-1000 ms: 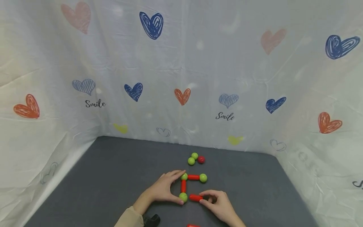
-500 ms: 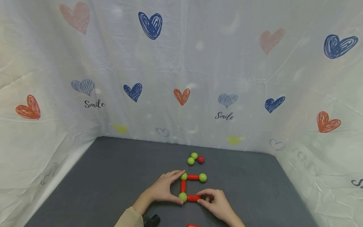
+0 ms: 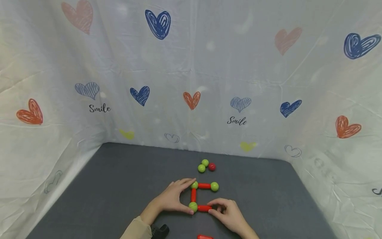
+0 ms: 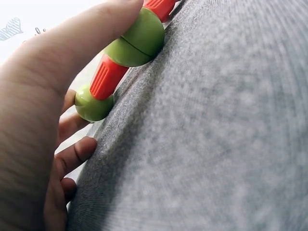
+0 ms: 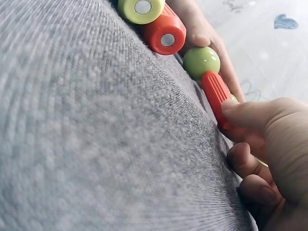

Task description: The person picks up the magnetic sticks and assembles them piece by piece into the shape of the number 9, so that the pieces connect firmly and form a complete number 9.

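Observation:
On the dark cloth lies a U-shaped frame of magnetic building pieces, green balls joined by red rods. My left hand (image 3: 172,198) spans its left side, thumb on the near green ball (image 3: 193,207) and fingertips at the far green ball (image 3: 194,185). A red rod (image 3: 193,195) links these two balls, and another red rod (image 3: 204,186) runs from the far one to a third green ball (image 3: 214,186). My right hand (image 3: 228,215) pinches the outer end of a magnetic rod (image 5: 215,91), whose other end meets the near ball. Curled fingers show below its thumb in the right wrist view.
Behind the frame sit two loose green balls (image 3: 201,168) and a red ball (image 3: 212,166). Nearer the body lie a red rod (image 5: 166,36) and a green piece (image 5: 141,7), both with metal ends. A heart-printed curtain (image 3: 191,66) encloses the table (image 3: 119,172).
My right hand has moved slightly left, bringing the red rod from a small gap to the near green ball. My left hand stays in place on the frame.

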{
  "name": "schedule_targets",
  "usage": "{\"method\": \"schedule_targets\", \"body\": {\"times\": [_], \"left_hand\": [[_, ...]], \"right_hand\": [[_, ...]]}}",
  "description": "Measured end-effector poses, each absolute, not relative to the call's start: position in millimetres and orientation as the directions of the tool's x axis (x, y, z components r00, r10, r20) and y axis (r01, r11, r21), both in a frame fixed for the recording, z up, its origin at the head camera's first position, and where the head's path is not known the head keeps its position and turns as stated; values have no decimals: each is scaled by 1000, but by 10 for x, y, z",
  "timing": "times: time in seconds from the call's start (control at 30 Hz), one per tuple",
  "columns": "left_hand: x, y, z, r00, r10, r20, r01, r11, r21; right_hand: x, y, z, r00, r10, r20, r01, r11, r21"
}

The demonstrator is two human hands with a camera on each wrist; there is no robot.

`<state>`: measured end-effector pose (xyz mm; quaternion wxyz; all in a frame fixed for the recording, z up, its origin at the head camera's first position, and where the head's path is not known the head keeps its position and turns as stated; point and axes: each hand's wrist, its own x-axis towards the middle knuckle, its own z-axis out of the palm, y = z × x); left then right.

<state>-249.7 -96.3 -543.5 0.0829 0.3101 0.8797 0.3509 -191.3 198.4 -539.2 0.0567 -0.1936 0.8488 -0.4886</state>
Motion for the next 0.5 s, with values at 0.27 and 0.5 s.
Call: {"method": "schedule_targets", "body": {"times": [0.27,0.5], "left_hand": [[-2496,-962,-5451,-793,604,78,499,571,652],[-2492,-964,-5455,-794,601,89,499,563,659]], "right_hand": [[-1910,1984,-5376,-913,-384,136,-313,447,-838],[-1878,2047,-5253,-910,-347,229,-376,451,-809]]}}
